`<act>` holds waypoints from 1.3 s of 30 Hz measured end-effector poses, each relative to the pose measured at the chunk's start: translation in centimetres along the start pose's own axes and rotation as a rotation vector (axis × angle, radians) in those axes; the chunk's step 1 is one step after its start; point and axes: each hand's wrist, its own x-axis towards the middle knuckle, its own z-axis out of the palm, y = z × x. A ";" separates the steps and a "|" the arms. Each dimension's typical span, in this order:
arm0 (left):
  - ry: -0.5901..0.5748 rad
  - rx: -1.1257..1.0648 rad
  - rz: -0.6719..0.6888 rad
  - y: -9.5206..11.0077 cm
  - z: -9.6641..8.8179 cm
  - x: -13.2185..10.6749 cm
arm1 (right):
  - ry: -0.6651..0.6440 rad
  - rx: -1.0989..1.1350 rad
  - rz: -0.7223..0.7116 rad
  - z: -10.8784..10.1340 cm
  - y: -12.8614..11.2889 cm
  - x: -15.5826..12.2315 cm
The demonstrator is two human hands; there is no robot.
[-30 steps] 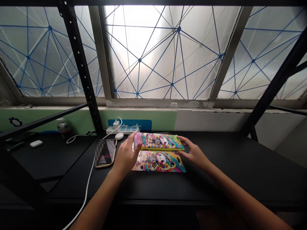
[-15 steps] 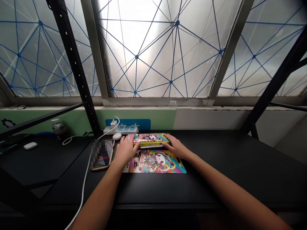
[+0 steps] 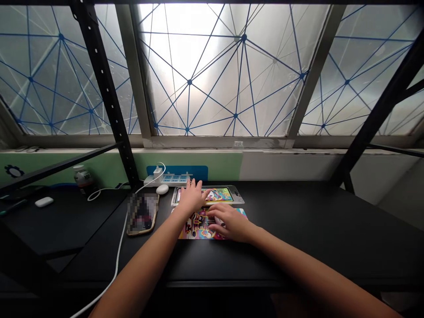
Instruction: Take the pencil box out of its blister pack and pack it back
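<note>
- Box [image 3: 221,194] inside clear plastic rim [image 3: 237,196], on worktop [image 3: 298,238] behind card [image 3: 198,229].
- Left hand [image 3: 191,198] over box, fingers spread, released.
- Right hand [image 3: 232,223] over card, fingers loosely bent, released; cannot tell if touching.

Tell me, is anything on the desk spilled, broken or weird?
Nothing looks spilled or broken. One odd thing: blocky squares cover much of the phone, left of the left hand, perhaps a blur added to the picture. The bright card, partly hidden by the right hand, looks flat.
</note>
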 end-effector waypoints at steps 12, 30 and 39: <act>-0.039 -0.008 0.044 -2.2 0.9 0.9 | -0.045 -0.069 0.229 0.5 -0.5 0.1; -0.136 -0.021 0.109 -2.2 -1.1 0.4 | 0.054 -0.016 0.668 -7.2 11.1 -4.7; -0.178 -0.120 0.200 0.8 -1.0 -1.4 | 0.056 0.070 0.644 -5.0 11.3 -3.6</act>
